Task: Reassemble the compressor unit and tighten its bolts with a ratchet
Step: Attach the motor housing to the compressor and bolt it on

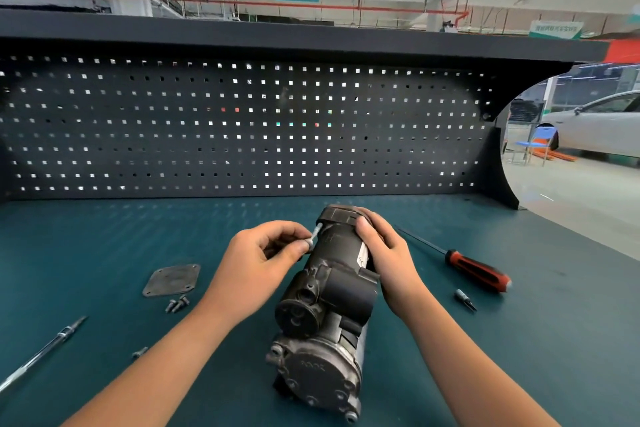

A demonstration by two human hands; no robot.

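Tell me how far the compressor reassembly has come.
Done: the near end cover carries bolts. In hand: the left hand pinches a bolt at the far cap of the compressor; the right hand holds its body. Left: the square plate and loose bolts lie on the table, unfitted; ratchet tightening likely remains.

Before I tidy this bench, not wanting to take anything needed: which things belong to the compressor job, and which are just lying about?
In the job: compressor unit; bolt pinched by left hand; right hand steadying it; cover plate; loose bolts; long metal tool, possibly the ratchet.
Lying about: red-handled screwdriver; small bit.
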